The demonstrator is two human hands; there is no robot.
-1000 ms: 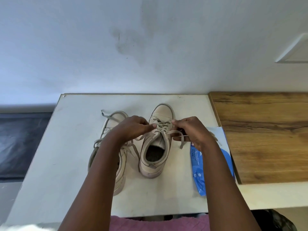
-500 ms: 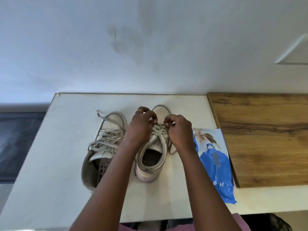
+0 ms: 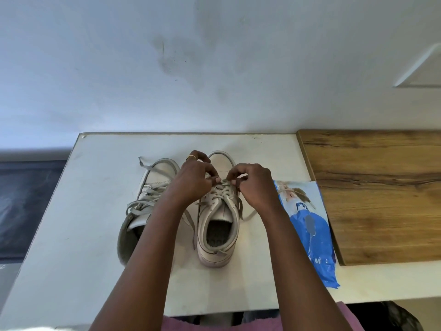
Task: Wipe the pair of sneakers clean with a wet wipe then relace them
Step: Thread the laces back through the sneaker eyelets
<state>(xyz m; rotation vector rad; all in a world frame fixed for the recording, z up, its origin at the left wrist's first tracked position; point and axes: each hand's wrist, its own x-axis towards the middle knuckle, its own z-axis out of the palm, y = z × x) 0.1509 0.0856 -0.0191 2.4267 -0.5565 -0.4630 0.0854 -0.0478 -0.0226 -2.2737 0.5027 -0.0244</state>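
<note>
Head camera looks down over both my forearms at a white table (image 3: 78, 211) pushed against a pale wall (image 3: 214, 68). Two off-white sneakers sit on it side by side, toes pointing away from me toward the wall. Both my hands are over the right sneaker (image 3: 218, 225), which stands upright with its heel nearest me and its dark insole showing through the opening. My left hand (image 3: 193, 180) is curled over the upper eyelets, fingertips pinched on the lace (image 3: 220, 191) near the top of the tongue; a thin ring shows on one finger. My right hand (image 3: 254, 185) mirrors it from the other side, fingers bent in and gripping the same lace where it crosses. Thumbs and fingertips of the two hands nearly meet above the lacing. One loose end of that lace trails off the right side of the shoe onto the table, and another hangs down on its left side between the two shoes. Just beside it, the left sneaker (image 3: 145, 201) is partly hidden under my left forearm; it leans over to its side, its laces loose and spread, with one end lying out past the toe. To the right of my right wrist lies a blue and white wet wipe pack (image 3: 307, 225), flat on the table and touching the edge of a wooden board (image 3: 381, 192).
</note>
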